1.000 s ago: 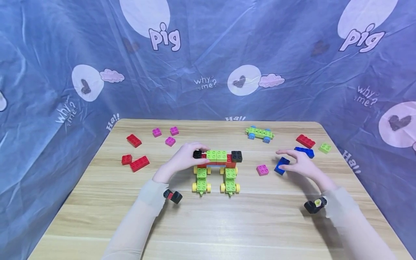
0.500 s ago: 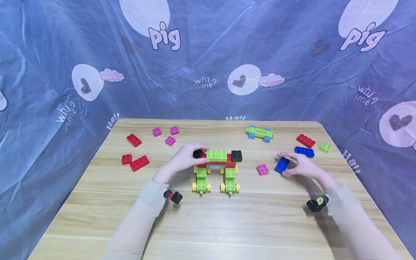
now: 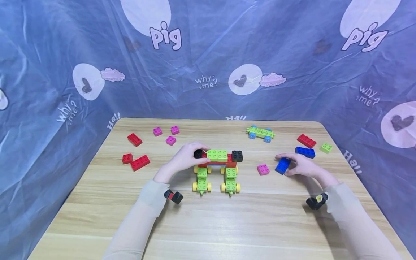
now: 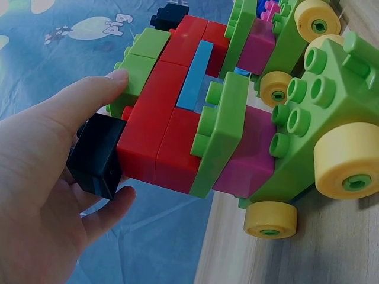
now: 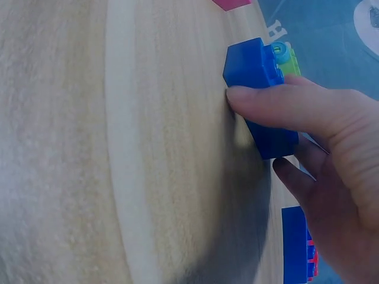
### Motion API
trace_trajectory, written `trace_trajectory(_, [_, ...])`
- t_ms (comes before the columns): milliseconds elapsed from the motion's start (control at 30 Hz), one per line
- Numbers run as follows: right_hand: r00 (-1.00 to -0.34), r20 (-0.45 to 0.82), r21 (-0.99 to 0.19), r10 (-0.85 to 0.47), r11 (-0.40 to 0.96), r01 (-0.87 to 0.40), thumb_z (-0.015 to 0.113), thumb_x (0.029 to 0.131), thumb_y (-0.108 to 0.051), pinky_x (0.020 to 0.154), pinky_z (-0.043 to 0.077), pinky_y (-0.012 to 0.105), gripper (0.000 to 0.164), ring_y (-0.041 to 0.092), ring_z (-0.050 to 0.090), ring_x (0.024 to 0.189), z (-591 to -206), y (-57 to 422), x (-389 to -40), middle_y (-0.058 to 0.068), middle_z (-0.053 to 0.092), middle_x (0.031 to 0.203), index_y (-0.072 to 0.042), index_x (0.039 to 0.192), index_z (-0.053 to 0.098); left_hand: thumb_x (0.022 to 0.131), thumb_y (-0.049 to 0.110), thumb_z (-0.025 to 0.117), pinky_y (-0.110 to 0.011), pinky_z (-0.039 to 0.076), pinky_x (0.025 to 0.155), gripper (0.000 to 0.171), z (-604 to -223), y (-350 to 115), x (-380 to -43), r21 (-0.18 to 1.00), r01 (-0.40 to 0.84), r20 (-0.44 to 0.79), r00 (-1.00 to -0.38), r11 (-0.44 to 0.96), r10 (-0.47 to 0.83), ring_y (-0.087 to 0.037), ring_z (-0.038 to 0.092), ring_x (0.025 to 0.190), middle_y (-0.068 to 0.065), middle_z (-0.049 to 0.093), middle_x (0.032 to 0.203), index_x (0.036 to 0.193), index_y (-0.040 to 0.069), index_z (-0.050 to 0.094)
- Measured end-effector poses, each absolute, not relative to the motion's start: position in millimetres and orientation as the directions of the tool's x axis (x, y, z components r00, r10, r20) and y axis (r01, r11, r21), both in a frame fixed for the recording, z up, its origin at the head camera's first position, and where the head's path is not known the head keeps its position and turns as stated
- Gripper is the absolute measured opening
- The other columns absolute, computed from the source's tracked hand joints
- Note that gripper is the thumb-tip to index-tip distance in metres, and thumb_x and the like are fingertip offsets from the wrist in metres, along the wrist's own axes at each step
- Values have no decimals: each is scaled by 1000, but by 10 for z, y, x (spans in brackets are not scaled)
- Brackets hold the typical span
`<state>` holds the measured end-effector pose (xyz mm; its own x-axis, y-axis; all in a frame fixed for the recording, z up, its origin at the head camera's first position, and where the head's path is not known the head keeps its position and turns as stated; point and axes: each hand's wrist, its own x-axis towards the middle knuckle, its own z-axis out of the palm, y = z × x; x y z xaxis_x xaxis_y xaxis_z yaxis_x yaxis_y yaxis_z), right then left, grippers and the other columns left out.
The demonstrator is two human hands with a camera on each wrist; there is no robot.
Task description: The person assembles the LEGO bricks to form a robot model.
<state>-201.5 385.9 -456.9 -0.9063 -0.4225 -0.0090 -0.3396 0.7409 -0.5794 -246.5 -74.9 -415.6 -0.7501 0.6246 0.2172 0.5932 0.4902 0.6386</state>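
In the head view, my left hand (image 3: pixel 182 157) holds the left end of a toy built from blocks. Its thumb presses against a lime-green brick (image 4: pixel 142 65), with fingers curled around the black end brick (image 4: pixel 98 155). Red bricks (image 4: pixel 155 112) make up the toy's middle, above two lime-green wheeled bases (image 3: pixel 231 177) with yellow wheels. Another black brick (image 3: pixel 237 156) caps the right end. Off to the right, my right hand (image 3: pixel 305 167) pinches a blue brick (image 3: pixel 283 166) between thumb and fingers. The right wrist view shows the thumb across that brick's side.
A pink brick (image 3: pixel 263 169) lies between the toy and my right hand. Beyond that hand are another blue brick (image 3: pixel 305 152), a red brick (image 3: pixel 306 141) and a lime-green brick (image 3: pixel 326 148). A blue-wheeled base (image 3: pixel 260 132) stands at the back; several red and pink bricks lie left.
My right thumb has shifted from over the blue brick to its near side, and the fingers now pinch it. My left hand and the toy stay in place.
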Motion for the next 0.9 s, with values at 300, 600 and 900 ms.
trace_trajectory(300, [-903,-13,-585,-429,736,-341,81,75,-10,86,47,15,54,32,57,115,-4535,3861,-2035,22,63,124,1,124,61,85,31,74,-39,45,103,43,-4165,-745,-2475,636,595,218,-749,491,625,-25,60,116,-9,67,120,120,8,66])
trace_trajectory(600, [-911,40,-488,-410,788,-376,82,73,-9,86,48,26,35,36,62,104,-4528,3836,-2037,16,70,109,-5,107,71,85,31,73,-39,45,103,43,-4180,-742,-2476,641,586,210,-755,495,621,-25,59,116,-9,66,121,121,9,65])
trace_trajectory(900, [-921,0,-490,-390,802,-340,82,74,-10,90,46,51,36,40,60,106,-4499,3821,-2043,19,69,110,-3,107,70,84,31,74,-39,46,102,43,-4185,-750,-2473,638,594,225,-752,490,619,-25,60,116,-9,67,120,120,9,66])
